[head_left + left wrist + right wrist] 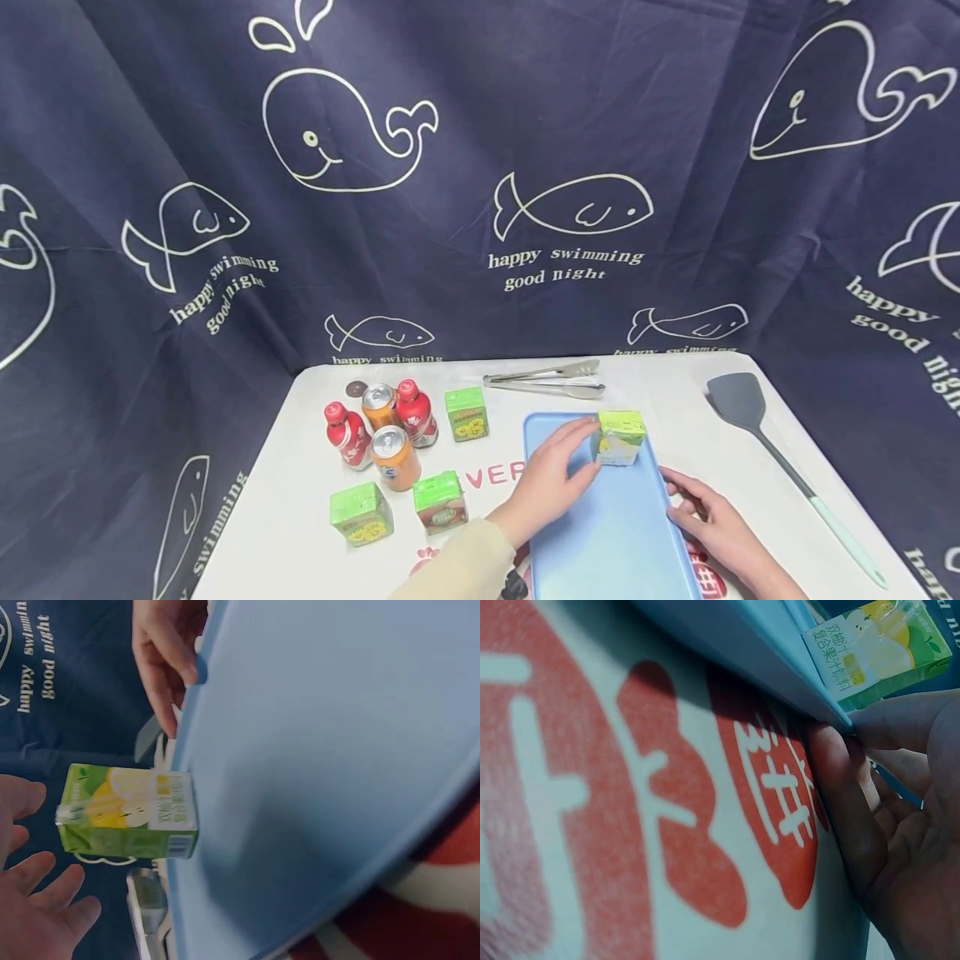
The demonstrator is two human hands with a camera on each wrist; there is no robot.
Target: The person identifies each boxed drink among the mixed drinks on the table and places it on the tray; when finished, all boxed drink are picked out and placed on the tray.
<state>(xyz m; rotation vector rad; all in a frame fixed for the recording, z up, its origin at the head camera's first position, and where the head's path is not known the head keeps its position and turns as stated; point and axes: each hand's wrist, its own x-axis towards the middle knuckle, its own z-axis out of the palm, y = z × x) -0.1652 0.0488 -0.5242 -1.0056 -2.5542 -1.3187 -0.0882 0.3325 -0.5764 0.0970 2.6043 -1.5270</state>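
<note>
A yellow-green juice carton (621, 437) stands upright on the far right corner of a light blue tray (600, 533). Beside the carton is my left hand (553, 477), over the tray; in the left wrist view a gap shows between the spread fingers of that left hand (45, 892) and the carton (127, 811). My right hand (712, 521) holds the tray's right edge, and in the right wrist view the thumb and a finger of the right hand (900, 802) pinch the rim.
Left of the tray stand green cartons (362, 512), orange cans (396, 457) and red bottles (416, 412). Metal tongs (547, 381) lie behind the tray. A spatula (787, 467) with a grey head lies to the right. A dark patterned cloth (465, 208) hangs behind the white table.
</note>
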